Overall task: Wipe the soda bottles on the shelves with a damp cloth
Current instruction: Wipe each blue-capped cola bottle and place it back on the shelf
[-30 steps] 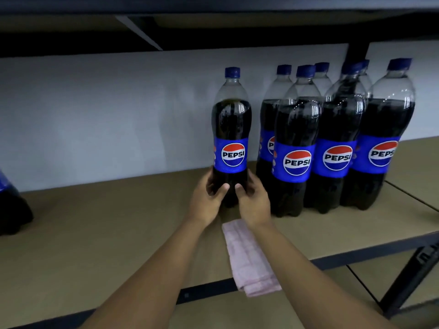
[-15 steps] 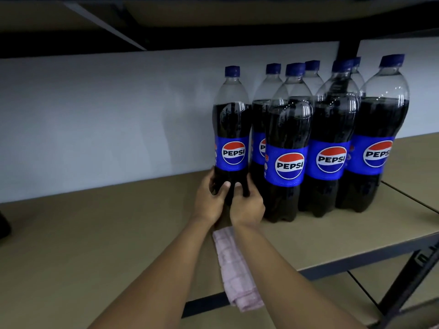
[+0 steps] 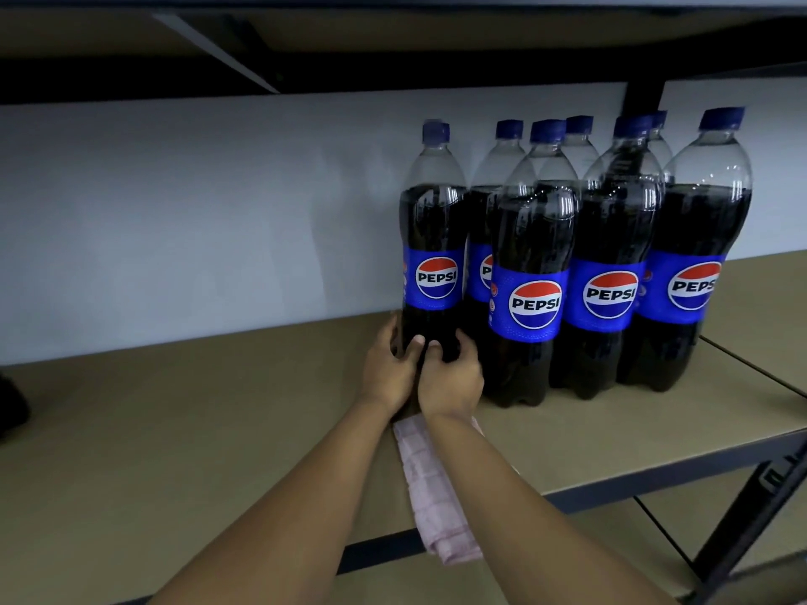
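Apparently placing leftmost soda bottle on shelf beside other bottles, fingers of left hand and right hand clamped round its base; pink cloth lying under wrists; next, probably, picking up cloth.

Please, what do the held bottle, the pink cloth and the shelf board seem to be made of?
Bottle: probably clear glossy plastic; it shows light streaks and is see-through at the neck. Cloth: soft pink fabric, checked weave, hanging limply over the front edge. Shelf board: matte tan, fibreboard or cardboard; cannot tell which.
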`<state>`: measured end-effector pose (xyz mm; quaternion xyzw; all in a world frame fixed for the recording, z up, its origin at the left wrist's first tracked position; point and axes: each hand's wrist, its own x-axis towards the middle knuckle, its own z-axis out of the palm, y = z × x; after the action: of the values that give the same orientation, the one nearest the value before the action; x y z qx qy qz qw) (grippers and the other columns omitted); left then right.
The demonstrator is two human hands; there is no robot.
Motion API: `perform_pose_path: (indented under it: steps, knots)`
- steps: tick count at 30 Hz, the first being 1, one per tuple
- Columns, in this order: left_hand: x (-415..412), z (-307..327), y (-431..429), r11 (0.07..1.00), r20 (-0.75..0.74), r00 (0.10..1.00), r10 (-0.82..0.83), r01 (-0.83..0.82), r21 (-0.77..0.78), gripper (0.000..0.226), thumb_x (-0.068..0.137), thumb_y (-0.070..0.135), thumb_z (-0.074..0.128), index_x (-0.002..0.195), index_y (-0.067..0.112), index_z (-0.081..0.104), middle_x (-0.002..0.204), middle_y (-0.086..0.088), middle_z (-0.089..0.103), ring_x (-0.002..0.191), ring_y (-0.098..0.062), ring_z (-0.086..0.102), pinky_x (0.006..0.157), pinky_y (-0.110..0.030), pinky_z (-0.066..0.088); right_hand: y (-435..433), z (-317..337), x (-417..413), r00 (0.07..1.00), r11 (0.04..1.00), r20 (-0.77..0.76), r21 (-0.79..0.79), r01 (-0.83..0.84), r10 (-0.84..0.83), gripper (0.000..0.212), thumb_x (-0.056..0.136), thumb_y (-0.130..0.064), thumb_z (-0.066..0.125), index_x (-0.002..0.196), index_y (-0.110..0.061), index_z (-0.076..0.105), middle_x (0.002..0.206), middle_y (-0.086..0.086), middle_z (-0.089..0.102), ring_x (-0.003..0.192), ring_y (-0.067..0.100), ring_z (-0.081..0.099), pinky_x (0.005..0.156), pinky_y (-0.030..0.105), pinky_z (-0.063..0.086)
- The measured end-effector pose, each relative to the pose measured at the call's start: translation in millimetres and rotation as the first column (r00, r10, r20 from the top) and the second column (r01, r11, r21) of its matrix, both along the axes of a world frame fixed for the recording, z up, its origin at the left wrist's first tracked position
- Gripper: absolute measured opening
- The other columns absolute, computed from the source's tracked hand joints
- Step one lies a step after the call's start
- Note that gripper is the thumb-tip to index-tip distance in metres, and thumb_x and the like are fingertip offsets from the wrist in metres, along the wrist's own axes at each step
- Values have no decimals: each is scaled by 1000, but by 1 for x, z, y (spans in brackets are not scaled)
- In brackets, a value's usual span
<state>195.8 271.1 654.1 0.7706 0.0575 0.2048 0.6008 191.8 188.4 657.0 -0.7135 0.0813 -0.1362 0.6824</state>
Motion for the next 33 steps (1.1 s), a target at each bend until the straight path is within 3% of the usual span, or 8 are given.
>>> perform_pose_path:
  steps: [3,8,13,17,20,24,29,33]
  knots:
    - [-25,-1,19,996,-33,995,91,-90,25,60,103,30,63,157,21,40,152,-5,52,140,-19,51,113,-30,41,4,4,-21,997,1000,72,-27,-8,10,41,95,-16,65,136,-12,59,137,12,54,123,27,57,105,33,42]
    - [-90,4,82,962,-1,963,268,-267,49,36,101,25,65,137,22,59,115,3,67,112,-12,63,96,-21,43,38,7,-64,941,956,175,-98,-277,290,21,94,-16,65,110,-30,66,118,-4,66,106,10,64,101,36,52]
    - [-167,4,161,904,38,903,427,-428,17,21,103,24,63,124,25,60,107,22,60,100,6,58,92,-15,43,115,12,-104,771,783,138,-126,-610,622,21,98,-15,67,118,-19,65,113,-2,69,95,-4,61,80,3,44]
    - [-219,0,229,813,81,809,582,-577,-75,22,103,21,62,124,20,59,107,20,60,97,6,58,79,1,41,193,6,-129,693,702,113,-129,-700,712,21,97,-16,68,118,-13,65,109,2,68,86,-6,58,72,1,42]
    - [-250,-3,277,744,75,742,667,-658,-116,36,101,27,64,134,18,53,116,10,60,108,-6,59,88,-9,45,248,1,-142,650,659,106,-156,-736,752,26,97,-20,69,122,-11,64,110,1,66,90,2,62,70,1,41]
    - [-271,-10,340,692,55,692,720,-711,-124,59,99,35,68,148,17,42,139,0,51,133,-20,52,109,-36,43,318,-4,-156,587,591,80,-188,-785,806,41,96,-31,70,133,-16,59,129,2,62,113,14,60,83,16,42]
    - [-274,-11,394,724,24,724,689,-687,-65,78,100,35,66,162,14,25,166,-5,32,153,-21,31,122,-37,30,385,-11,-162,554,558,85,-220,-800,828,67,96,-37,69,154,-19,41,156,6,45,141,22,47,118,39,38]
    - [-267,-10,418,803,53,802,595,-592,-71,78,103,23,64,165,19,18,164,6,33,148,-6,32,113,-20,31,416,-9,-157,473,485,109,-161,-860,874,76,100,-34,64,162,-29,20,165,-1,32,150,17,34,122,40,32]
